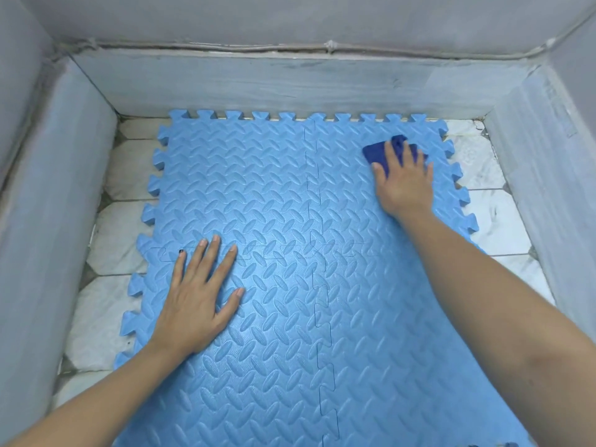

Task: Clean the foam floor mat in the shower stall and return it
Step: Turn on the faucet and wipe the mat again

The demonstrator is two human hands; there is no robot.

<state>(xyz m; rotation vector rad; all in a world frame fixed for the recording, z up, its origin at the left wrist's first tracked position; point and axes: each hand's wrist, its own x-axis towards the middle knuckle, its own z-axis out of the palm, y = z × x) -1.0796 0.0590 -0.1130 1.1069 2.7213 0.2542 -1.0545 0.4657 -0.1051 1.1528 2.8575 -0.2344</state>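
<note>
Foam mat (274, 221) lies on the tiled stall floor (490, 221). Right hand (404, 182) presses a dark blue cloth (375, 151) at the far-right corner; left hand (196, 301) flat, fingers spread. Risk: hard strokes could pop the interlocking seams (317, 285) or slide the mat.

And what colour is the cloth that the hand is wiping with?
Dark blue. The cloth under the right hand is darker than the light blue mat, seen from the head camera.
</note>
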